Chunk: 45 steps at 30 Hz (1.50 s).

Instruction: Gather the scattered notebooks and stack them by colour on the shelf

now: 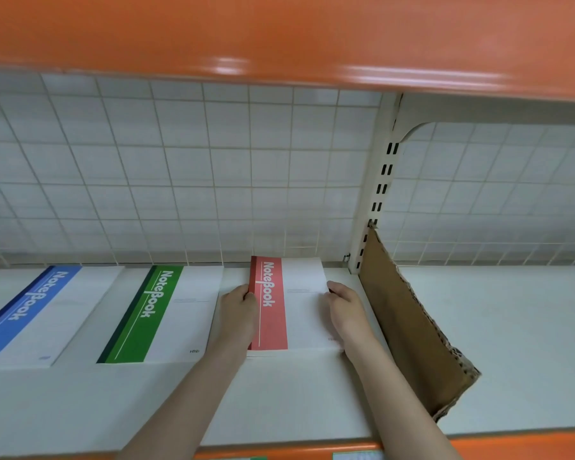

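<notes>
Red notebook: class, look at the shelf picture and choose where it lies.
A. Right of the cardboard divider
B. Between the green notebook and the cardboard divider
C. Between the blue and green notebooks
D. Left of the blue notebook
B: the red notebook, held at its sides by the left hand and right hand, lies right of the green notebook and left of the cardboard divider.

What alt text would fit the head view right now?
Both hands, left hand and right hand, grip the sides of a red-banded white notebook stack on the white shelf. Green-banded and blue-banded notebook stacks lie to its left, a brown cardboard divider to its right.
</notes>
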Motion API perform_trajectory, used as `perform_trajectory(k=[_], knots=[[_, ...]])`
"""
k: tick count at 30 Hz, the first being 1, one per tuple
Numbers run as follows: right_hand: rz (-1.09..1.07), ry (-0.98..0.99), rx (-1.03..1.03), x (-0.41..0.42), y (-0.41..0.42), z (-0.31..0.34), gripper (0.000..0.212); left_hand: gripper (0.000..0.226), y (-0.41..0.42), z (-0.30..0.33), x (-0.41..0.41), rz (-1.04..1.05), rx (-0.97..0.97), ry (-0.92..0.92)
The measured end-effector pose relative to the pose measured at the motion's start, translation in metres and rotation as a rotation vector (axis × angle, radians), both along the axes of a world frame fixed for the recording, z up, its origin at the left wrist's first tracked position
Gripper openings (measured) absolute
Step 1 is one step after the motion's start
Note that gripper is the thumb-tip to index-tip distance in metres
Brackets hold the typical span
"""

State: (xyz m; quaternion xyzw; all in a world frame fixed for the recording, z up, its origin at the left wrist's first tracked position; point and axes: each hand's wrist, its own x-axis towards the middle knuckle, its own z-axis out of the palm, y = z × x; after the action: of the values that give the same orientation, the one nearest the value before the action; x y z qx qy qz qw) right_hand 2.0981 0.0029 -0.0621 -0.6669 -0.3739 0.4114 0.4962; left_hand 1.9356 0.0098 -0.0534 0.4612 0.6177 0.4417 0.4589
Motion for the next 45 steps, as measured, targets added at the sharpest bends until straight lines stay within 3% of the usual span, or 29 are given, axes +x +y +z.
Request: perform_trajectory(k=[5, 9, 17, 19, 22, 25, 29, 35, 45], knots=[[0.001, 0.055, 0.004, 0.003, 0.003, -0.001, 0.038, 0.032, -0.004, 0.006, 0.003, 0.013, -0.029, -0.084], [0.034, 0.073, 0.021, 0.004, 0.002, -0.002, 0.028, 0.028, -0.003, 0.005, 0.003, 0.011, -0.035, -0.081], [0.084, -0.102, 0.059, 0.003, -0.003, 0.002, 0.023, 0.023, 0.005, 0.007, -0.005, -0.055, -0.080, -0.066], [0.091, -0.172, 0.055, 0.000, -0.007, 0.007, 0.021, 0.020, 0.006, 0.009, -0.010, -0.090, -0.071, -0.014], [0.111, -0.366, 0.089, -0.004, -0.011, 0.017, 0.041, 0.014, -0.001, 0.016, -0.016, -0.087, -0.002, 0.063], [0.121, -0.576, 0.172, -0.015, -0.019, 0.027, 0.040, 0.032, -0.012, 0.019, -0.028, -0.107, 0.090, 0.262], [0.219, -0.721, 0.235, -0.044, -0.025, 0.036, 0.040, 0.035, -0.031, 0.020, -0.048, -0.165, 0.206, 0.475], [0.387, -0.715, 0.276, -0.092, -0.030, 0.037, 0.037, 0.031, -0.059, 0.024, -0.083, -0.123, 0.220, 0.600], [0.774, -0.677, 0.400, -0.163, -0.056, 0.039, 0.042, 0.034, -0.126, 0.033, -0.151, 0.221, 0.081, 0.866]])
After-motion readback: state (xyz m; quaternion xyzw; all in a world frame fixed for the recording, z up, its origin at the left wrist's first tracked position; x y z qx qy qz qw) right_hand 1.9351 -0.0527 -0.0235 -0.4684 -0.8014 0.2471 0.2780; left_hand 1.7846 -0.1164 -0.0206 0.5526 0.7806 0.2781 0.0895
